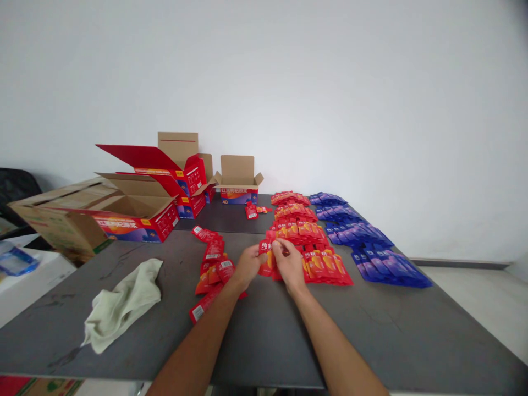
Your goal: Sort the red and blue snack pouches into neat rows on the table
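We see our left hand [247,267] and right hand [290,265] at centre tabletop [268,335], fingers of both pinching one red sachet [267,258], red sachet rows [305,231] at one o'clock, cloth [121,302] at nine o'clock

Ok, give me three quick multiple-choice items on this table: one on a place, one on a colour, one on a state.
1. Where does the cloth lie?
A. left of the hands
B. on the blue sachets
C. inside a box

2. What colour are the sachets in the rightmost rows?
A. green
B. blue
C. white

3. What are the hands doing?
A. resting flat
B. holding a red sachet together
C. lifting a box

Key: 1 A, it lies on the table's left part; 2 B, blue-purple packs; 3 B, left hand and right hand both pinch it.
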A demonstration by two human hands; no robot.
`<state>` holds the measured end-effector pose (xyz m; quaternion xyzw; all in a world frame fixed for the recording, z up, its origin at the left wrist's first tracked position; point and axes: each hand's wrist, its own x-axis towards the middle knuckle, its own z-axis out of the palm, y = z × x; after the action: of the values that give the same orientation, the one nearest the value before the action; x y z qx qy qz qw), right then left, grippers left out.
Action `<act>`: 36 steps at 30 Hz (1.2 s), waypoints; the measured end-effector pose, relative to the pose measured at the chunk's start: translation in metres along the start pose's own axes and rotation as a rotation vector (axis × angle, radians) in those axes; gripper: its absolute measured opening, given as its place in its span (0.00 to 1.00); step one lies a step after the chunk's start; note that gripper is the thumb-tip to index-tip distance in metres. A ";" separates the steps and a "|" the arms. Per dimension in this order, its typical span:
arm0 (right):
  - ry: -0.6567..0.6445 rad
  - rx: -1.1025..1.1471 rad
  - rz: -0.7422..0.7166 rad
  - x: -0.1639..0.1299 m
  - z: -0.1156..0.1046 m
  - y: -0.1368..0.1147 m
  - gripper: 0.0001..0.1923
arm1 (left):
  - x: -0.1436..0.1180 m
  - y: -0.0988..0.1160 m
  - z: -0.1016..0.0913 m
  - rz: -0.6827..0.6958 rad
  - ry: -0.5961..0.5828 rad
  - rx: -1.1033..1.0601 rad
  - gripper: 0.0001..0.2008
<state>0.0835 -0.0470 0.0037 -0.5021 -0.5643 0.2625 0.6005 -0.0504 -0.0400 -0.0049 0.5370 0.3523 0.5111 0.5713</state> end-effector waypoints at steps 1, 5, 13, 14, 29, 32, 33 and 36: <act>0.001 0.004 0.018 0.000 -0.001 0.002 0.18 | -0.002 0.001 0.002 -0.016 -0.037 -0.002 0.17; 0.038 -0.006 0.049 0.000 -0.002 0.007 0.18 | -0.005 0.005 0.007 -0.073 -0.063 -0.032 0.15; 0.069 -0.049 0.070 0.002 -0.006 0.014 0.20 | -0.005 0.002 0.001 -0.188 0.028 0.095 0.05; 0.054 -0.071 0.074 0.002 -0.006 0.015 0.20 | -0.005 0.001 0.001 -0.188 0.023 0.095 0.05; -0.268 -0.563 -0.113 -0.024 -0.087 0.020 0.28 | 0.009 -0.014 0.051 -0.161 0.284 0.079 0.19; -0.245 -0.630 -0.110 -0.026 -0.104 0.025 0.26 | 0.008 -0.021 0.073 -0.090 0.224 0.231 0.13; -0.236 -0.654 -0.107 -0.026 -0.109 0.027 0.25 | 0.007 -0.022 0.079 -0.053 0.172 0.310 0.11; -0.218 -0.743 -0.106 -0.025 -0.123 0.034 0.24 | 0.001 -0.022 0.092 0.090 -0.024 0.627 0.09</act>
<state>0.2019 -0.0948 -0.0202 -0.6246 -0.7065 0.0610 0.3271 0.0421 -0.0606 -0.0102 0.7080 0.4618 0.3957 0.3589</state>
